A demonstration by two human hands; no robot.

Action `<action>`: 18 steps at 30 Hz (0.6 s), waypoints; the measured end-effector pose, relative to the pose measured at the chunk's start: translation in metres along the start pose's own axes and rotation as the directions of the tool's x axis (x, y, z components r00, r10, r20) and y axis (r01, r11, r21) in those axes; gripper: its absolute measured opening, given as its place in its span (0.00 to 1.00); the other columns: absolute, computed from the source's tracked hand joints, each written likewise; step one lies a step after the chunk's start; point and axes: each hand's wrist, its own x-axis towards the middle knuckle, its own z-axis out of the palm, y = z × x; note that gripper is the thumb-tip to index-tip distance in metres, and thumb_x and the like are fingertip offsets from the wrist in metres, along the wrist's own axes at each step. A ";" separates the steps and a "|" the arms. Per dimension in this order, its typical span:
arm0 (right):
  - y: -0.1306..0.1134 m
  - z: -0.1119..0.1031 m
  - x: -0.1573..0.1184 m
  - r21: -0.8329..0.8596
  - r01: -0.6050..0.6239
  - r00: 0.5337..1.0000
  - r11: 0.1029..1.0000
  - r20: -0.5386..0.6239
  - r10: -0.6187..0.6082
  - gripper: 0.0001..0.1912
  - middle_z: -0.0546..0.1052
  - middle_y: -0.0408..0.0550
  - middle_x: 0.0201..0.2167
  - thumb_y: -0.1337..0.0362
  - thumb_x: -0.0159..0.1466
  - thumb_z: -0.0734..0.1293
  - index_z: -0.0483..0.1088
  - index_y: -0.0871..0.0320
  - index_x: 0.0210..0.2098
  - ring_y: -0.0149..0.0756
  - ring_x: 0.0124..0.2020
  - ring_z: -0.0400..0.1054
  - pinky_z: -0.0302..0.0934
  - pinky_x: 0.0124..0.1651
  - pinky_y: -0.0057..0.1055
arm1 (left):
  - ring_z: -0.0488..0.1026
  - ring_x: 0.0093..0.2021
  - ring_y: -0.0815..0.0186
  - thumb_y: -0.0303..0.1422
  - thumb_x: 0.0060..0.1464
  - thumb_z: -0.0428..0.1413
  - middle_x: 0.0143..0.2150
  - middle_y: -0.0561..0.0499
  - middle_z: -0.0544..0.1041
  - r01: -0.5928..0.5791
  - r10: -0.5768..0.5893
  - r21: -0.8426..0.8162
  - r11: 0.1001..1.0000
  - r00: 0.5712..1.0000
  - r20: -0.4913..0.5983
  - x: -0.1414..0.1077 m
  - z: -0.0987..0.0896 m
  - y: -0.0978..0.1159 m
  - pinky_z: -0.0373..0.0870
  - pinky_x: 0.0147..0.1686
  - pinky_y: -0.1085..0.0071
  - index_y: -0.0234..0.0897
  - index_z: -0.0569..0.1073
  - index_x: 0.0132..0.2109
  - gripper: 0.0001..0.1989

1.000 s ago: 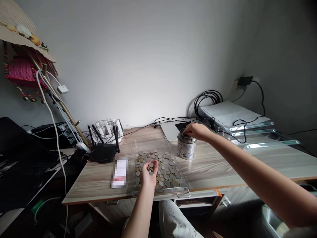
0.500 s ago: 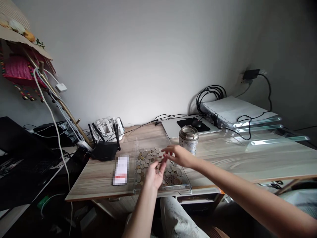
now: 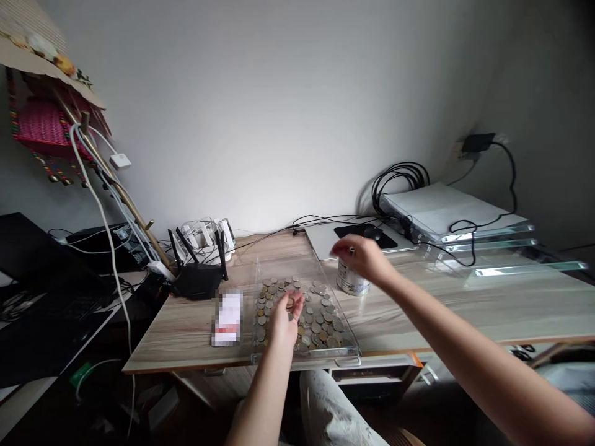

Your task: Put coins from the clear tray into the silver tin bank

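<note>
A clear plastic tray full of loose coins lies at the front of the desk. Over the tray, my left hand is cupped palm up, its fingers curled around what looks like a few coins. My right hand hovers at the top of a patterned metal can, hiding its lid. Its thumb and fingertips are pinched together, slightly blurred; whatever is between them is too small to make out.
Left of the tray lies a phone with a blurred screen, and behind it a black router. A silver laptop with a mouse pad is behind the can. Clear shelves and cables stand at the right.
My right hand has left my left hand's fingertips and moved right and up to the can's top. The left hand has dropped back slightly, staying cupped over the tray.
</note>
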 end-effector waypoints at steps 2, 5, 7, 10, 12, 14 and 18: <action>0.018 -0.024 0.015 -0.190 -0.060 0.993 0.980 -0.115 0.038 0.08 0.75 0.46 0.30 0.65 0.53 0.60 0.71 0.57 0.29 0.33 0.32 0.66 0.58 0.34 0.26 | 0.74 0.37 0.64 0.21 0.47 0.48 0.34 0.40 0.75 0.035 -0.034 -0.060 0.998 0.999 0.022 0.005 -0.008 0.005 0.72 0.34 0.73 0.28 0.67 0.35 0.07; 0.048 -0.040 0.028 -0.351 -0.135 0.990 0.927 -0.002 0.143 0.08 0.75 0.45 0.27 0.66 0.51 0.61 0.72 0.57 0.27 0.33 0.30 0.67 0.56 0.29 0.25 | 0.73 0.39 0.62 0.18 0.45 0.47 0.35 0.38 0.75 0.091 -0.089 -0.030 0.995 0.995 0.054 0.005 -0.017 0.003 0.72 0.36 0.72 0.26 0.67 0.36 0.10; 0.064 -0.039 0.030 -0.377 -0.118 0.978 0.919 0.115 0.173 0.07 0.75 0.44 0.26 0.66 0.51 0.62 0.72 0.56 0.26 0.33 0.29 0.67 0.56 0.29 0.24 | 0.73 0.40 0.63 0.18 0.45 0.48 0.36 0.38 0.75 0.125 -0.126 0.018 0.992 0.988 0.084 0.002 -0.019 -0.001 0.71 0.35 0.74 0.26 0.67 0.36 0.10; 0.068 -0.032 0.026 -0.351 -0.070 0.976 0.934 0.170 0.137 0.08 0.75 0.44 0.27 0.67 0.51 0.61 0.72 0.57 0.26 0.33 0.30 0.67 0.58 0.32 0.25 | 0.74 0.36 0.66 0.22 0.45 0.51 0.39 0.39 0.75 0.100 -0.118 0.134 0.986 0.984 0.134 -0.004 -0.018 -0.004 0.68 0.26 0.80 0.29 0.67 0.35 0.07; 0.055 -0.025 0.020 -0.324 -0.043 0.996 0.945 0.061 0.066 0.10 0.75 0.47 0.31 0.66 0.52 0.61 0.72 0.59 0.31 0.35 0.34 0.67 0.58 0.37 0.27 | 0.74 0.28 0.70 0.26 0.45 0.54 0.37 0.40 0.75 0.035 -0.075 0.239 0.970 0.984 0.162 -0.007 -0.016 -0.005 0.61 0.18 0.83 0.31 0.66 0.34 0.06; 0.032 -0.014 0.008 -0.270 -0.018 0.998 0.963 -0.062 0.001 0.12 0.74 0.50 0.35 0.65 0.55 0.59 0.71 0.59 0.36 0.36 0.37 0.66 0.58 0.39 0.29 | 0.70 0.20 0.74 0.30 0.44 0.55 0.33 0.42 0.76 -0.018 -0.047 0.325 0.946 0.980 0.194 -0.009 -0.015 -0.004 0.51 0.12 0.84 0.32 0.64 0.31 0.07; -0.022 0.030 -0.026 -0.023 0.119 0.961 0.993 0.255 -0.109 0.14 0.74 0.48 0.34 0.59 0.57 0.59 0.70 0.56 0.39 0.31 0.30 0.66 0.58 0.30 0.25 | 0.56 0.10 0.81 0.37 0.43 0.55 0.23 0.50 0.73 -0.086 -0.011 0.384 0.919 0.970 0.244 -0.008 -0.014 -0.005 0.38 0.10 0.81 0.34 0.63 0.29 0.11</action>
